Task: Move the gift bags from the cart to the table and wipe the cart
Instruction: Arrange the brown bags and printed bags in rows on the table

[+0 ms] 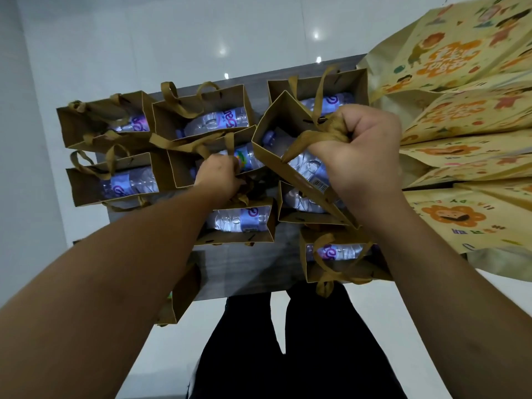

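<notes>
Brown paper gift bags [198,116] with ribbon handles, each holding a water bottle [218,122], crowd the grey surface [259,263]. Right hand [362,151] fists one tilted bag's handles; left hand [218,177] clutches another's ribbon handles.

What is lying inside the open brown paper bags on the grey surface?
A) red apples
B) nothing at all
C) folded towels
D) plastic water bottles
D: each open brown paper bag shows a clear plastic water bottle with a purple label lying on its side; the right hand grips the ribbon handles of a tilted bag that also holds a bottle.
</notes>
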`<state>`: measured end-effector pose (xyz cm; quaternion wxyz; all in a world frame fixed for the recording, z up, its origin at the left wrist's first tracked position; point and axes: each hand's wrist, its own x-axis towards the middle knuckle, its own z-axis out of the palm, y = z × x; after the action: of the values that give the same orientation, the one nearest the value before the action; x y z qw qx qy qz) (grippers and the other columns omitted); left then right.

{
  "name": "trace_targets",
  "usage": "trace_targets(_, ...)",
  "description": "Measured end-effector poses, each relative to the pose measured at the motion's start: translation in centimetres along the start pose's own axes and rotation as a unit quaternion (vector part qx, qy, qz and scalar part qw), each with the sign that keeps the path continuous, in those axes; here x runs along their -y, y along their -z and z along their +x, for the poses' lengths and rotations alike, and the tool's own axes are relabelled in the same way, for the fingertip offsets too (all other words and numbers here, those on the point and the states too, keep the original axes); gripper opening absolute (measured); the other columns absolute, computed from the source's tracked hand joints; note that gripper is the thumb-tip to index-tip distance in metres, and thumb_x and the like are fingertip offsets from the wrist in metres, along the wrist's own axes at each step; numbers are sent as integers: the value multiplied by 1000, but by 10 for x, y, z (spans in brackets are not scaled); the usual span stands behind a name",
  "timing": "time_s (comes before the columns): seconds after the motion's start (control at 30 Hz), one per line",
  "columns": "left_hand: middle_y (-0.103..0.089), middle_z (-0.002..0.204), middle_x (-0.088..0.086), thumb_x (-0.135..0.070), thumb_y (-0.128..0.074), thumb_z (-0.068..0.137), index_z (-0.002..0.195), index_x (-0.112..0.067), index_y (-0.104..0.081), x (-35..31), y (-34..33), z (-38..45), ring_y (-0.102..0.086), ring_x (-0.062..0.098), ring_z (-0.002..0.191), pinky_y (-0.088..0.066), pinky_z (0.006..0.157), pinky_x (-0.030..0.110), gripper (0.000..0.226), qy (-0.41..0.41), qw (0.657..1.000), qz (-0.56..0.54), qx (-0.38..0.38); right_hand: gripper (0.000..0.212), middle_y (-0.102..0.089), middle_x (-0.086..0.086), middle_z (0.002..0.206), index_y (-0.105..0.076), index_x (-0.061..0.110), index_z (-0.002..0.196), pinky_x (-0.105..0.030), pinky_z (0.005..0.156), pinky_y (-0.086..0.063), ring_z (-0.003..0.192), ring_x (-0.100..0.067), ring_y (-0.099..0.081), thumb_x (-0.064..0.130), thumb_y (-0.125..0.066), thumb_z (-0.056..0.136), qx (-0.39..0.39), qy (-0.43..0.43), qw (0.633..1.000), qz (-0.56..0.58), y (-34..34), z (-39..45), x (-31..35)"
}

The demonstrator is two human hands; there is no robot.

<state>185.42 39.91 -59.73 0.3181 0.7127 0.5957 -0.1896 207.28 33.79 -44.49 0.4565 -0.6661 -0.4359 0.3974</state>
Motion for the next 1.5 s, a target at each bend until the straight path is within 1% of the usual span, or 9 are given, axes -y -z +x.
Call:
trace_targets(0.13, -58, 109, 8, -21, -70, 91, 97, -19, -61, -4, 9, -13, -55, 22, 98, -47, 79, 33, 11, -40, 998, 13, -53, 54, -35, 9, 49, -37, 24, 50, -20, 45, -34, 46, -4, -33, -14, -69, 70, 3, -29, 999, 17, -2, -2, 4)
trace_targets(0.23, -57, 107, 6, -15, -67, 90, 87, -20, -53, -5, 6, -15, -53, 22, 100, -46, 80, 34, 15, -63, 997, 2, -41, 50, -35, -1, 49, -37, 20, 50, -25, 46, -33, 48, -10, -32, -14, -68, 70, -7, -29, 999, 14, -2, -5, 1)
trace_targets(0.33, -63, 101, 9, -11, -62, 91, 97, -16, -57, -7, -1, -13, -61, 30, 96, -51, 78, 41, 9, -50, 998, 14, -20, 45, -35, -13, 53, -38, 15, 51, -31, 48, -35, 50, -18, -32, -12, -68, 70, -14, -28, 999, 14, -2, -8, -1)
trace_targets(0.5, -61, 121, 10, -47, -71, 88, 127, -16, -56, -14, -13, -3, -60, 31, 112, -53, 93, 48, 52, -10, 1000, 15, 22, 46, -37, -12, 52, -38, 17, 51, -31, 46, -36, 50, -16, -34, -10, -70, 72, -20, -25, 999, -3, 1, -9, -4)
trace_targets(0.7, -63, 117, 19, -23, -71, 89, 122, -8, -54, -23, -20, 1, -61, 39, 111, -52, 89, 48, 40, 21, 997, 40, -56, 52, -36, 5, 52, -37, 25, 51, -24, 48, -36, 48, -5, -33, -12, -68, 72, -16, -25, 1000, 6, 0, -9, -5)
trace_targets(0.9, -50, 130, 17, -9, -73, 87, 126, -8, -58, -14, -11, -8, -53, 34, 118, -49, 98, 43, 42, -11, 994, 71, -76, 51, -38, 0, 52, -38, 23, 50, -36, 49, -41, 51, -12, -35, -8, -72, 73, -8, -50, 999, 10, 3, -12, -4)
trace_targets(1.17, -43, 136, 15, -18, -79, 82, 136, -15, -46, -1, -10, -10, -50, 36, 119, -47, 97, 50, 63, 33, 992, 118, -43, 44, -39, -15, 54, -42, 15, 53, -41, 51, -46, 51, -20, -36, -6, -73, 75, -21, -36, 999, 5, 3, -16, -12)
trace_targets(1.33, -60, 119, 13, -21, -70, 89, 124, -18, -45, 8, -5, -18, -52, 34, 115, -41, 96, 50, 44, 39, 985, 160, -40, 33, -49, -25, 61, -47, -2, 58, -49, 58, -53, 59, -43, -47, -2, -74, 76, -16, -43, 999, -5, 1, -16, -12)
trace_targets(1.5, -58, 124, 13, -22, -65, 93, 129, -15, -53, 11, 6, -24, -49, 33, 119, -42, 97, 46, 39, 46, 968, 245, 5, 45, -43, -2, 53, -43, 18, 52, -25, 52, -46, 52, -13, -41, -3, -76, 75, -4, -44, 999, -16, -1, -14, -7)
